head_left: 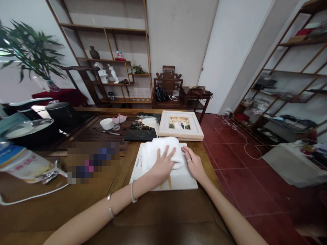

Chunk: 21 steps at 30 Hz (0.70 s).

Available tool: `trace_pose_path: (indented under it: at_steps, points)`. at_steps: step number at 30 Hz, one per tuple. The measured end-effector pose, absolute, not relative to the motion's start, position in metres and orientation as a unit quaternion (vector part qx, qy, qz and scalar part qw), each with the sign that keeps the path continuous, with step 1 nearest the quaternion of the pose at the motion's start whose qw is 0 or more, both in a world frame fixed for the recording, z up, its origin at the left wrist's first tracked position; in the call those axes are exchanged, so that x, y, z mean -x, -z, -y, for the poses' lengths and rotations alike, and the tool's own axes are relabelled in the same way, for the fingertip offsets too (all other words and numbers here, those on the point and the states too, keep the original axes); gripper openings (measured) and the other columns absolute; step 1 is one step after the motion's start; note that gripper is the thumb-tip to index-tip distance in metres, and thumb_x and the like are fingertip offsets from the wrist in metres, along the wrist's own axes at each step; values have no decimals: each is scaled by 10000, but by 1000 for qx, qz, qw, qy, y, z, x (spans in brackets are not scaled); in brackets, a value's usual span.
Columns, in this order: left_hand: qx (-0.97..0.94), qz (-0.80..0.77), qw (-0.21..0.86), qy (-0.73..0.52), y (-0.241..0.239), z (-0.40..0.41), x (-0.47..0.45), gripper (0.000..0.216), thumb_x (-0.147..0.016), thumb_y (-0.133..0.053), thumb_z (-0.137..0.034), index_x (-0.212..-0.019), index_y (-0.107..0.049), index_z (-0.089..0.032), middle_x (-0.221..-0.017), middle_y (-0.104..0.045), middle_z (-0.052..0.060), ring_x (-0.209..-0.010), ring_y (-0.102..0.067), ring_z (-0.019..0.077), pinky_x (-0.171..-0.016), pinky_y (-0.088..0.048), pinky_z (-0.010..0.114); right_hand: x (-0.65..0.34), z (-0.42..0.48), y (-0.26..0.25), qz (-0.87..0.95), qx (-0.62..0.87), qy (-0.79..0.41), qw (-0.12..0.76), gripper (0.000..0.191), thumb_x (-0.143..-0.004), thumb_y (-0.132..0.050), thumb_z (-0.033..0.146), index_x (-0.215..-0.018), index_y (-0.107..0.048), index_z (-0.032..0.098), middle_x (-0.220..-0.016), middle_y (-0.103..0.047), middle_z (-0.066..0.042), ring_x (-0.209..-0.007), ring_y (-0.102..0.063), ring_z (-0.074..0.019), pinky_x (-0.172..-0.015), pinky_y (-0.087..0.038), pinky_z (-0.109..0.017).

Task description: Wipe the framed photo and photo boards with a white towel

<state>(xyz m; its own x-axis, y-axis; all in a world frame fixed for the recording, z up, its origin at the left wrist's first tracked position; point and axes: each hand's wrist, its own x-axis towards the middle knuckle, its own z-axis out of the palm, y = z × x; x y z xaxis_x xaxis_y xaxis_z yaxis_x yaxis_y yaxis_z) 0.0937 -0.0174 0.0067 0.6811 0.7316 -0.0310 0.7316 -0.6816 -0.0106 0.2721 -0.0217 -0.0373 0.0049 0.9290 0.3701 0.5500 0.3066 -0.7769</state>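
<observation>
A folded white towel lies on a pale flat panel with small dark print along its left side and yellowish marks near its front. Pressing on the towel from above is my left hand, its fingers spread. My right hand, with a ring on one finger, rests at the panel's right edge beside the towel. Its fingers stretch forward over that edge; part of them is hard to see. Much of the panel is covered by the towel and my left hand.
Behind the panel lie a light-framed picture and a dark photo panel. A white bowl, a pot and a plastic packet stand to the left on the wooden table. Red tiled floor borders the right side.
</observation>
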Motion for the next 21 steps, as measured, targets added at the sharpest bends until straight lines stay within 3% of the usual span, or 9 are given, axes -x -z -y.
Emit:
trace_pose_path:
  at_steps: [5, 10, 17, 21]
  points:
    - [-952, -304, -11, 27, -5, 52, -93, 308, -831, -572, -202, -1120, -656, -267, -1505, -252, 87, -1350, -175, 450, -984, -241, 702, -272, 22, 38, 642, 558, -235, 470, 424, -940, -341, 413, -1251, -552, 217, -1271, -599, -77, -1180, -551, -229, -1023, -407, -412]
    - [-968, -246, -40, -10, 11, 110, -99, 266, -911, -472, -304, -996, -720, -258, -1485, -300, 63, -1299, -301, 461, -942, -329, 689, -276, 19, 42, 599, 539, -273, 525, 452, -938, -328, 456, -1186, -599, 192, -1222, -632, -98, -1147, -580, -226, -1022, -415, -408]
    - [-943, -331, 28, 32, -15, 59, -88, 372, -819, -554, -169, -1173, -616, -265, -1505, -257, 53, -1351, -241, 387, -998, -307, 617, -276, 22, 36, 626, 560, -237, 488, 446, -933, -328, 455, -1135, -643, 212, -1170, -662, -86, -1110, -599, -246, -988, -437, -427]
    - [-925, -378, 24, 22, -18, 18, -87, 402, -824, -496, -114, -1202, -592, -208, -1512, -237, 66, -1379, -168, 362, -1034, -254, 614, -274, 22, 34, 641, 562, -219, 476, 428, -920, -376, 440, -1150, -641, 196, -1215, -636, -92, -1157, -569, -253, -1014, -414, -438]
